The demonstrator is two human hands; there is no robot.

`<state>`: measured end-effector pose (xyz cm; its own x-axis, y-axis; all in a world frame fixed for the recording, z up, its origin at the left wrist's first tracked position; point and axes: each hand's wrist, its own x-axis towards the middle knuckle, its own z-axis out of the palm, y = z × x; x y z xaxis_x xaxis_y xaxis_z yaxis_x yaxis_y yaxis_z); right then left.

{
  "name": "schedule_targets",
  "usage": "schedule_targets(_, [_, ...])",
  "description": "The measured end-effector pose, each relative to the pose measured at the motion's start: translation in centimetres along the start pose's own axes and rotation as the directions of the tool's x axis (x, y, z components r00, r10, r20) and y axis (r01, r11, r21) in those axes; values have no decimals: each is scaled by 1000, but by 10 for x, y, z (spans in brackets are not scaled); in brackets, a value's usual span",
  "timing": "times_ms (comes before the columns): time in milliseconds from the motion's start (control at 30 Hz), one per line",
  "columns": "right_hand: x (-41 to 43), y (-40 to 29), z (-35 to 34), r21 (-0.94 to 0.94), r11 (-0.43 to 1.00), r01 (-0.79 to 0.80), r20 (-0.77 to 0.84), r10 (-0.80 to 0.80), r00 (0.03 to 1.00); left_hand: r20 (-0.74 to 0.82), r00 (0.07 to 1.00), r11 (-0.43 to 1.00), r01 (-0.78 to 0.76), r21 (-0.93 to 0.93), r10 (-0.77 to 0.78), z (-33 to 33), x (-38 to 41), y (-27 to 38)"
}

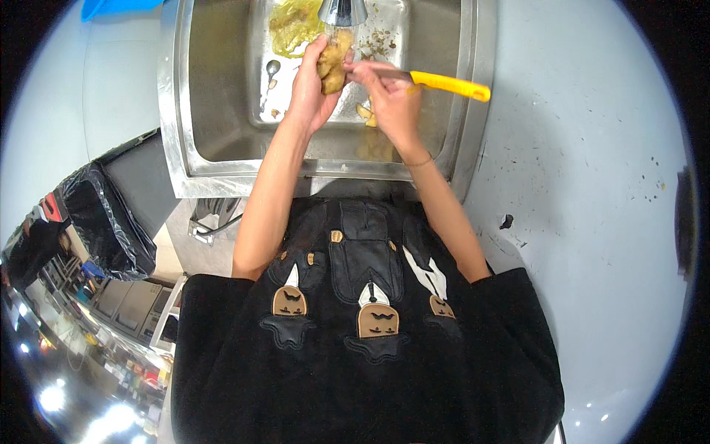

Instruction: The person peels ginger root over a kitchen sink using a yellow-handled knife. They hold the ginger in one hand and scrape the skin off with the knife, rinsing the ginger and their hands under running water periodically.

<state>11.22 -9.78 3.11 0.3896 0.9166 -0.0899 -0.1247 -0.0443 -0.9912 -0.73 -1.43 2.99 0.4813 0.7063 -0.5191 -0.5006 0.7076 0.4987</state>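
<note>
Over the stainless steel sink (222,111), my left hand (312,91) grips a knobby tan root that looks like ginger (333,66). My right hand (391,102) is beside it, its fingers around the blade part of a knife (450,86). The knife's yellow handle sticks out to the right, past my hand. My right fingertips are close to the root; the blade's tip is hard to make out. Just above the root hangs a chrome faucet head (343,12), with water apparently running onto the root.
In the sink lie a yellow-green plastic bag (294,30), a metal spoon (272,69), brown peel scraps (377,44) and pale yellow pieces (366,114). A grey countertop (577,166) extends right. At lower left stands a bin lined with a black bag (111,222). A blue object (113,8) shows at upper left.
</note>
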Motion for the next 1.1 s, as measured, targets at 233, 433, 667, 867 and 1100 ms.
schedule_targets(233, [19,10,-4,-12,1000,-7,-51,7,999,6,1000,1000,8,20,-8,-3,23,-5])
schedule_targets(433, [17,14,-6,-35,998,55,-19,-56,998,-26,998,997,53,52,-52,-5,29,0])
schedule_targets(667, [22,14,-10,-11,993,116,1,-116,993,20,999,998,48,40,-48,1,25,0])
schedule_targets(867, [27,12,-13,-153,948,278,18,-278,960,67,997,996,42,76,-47,5,24,3])
schedule_targets(1100, [29,8,-15,-184,933,309,12,-312,950,58,998,996,8,89,-14,12,23,2])
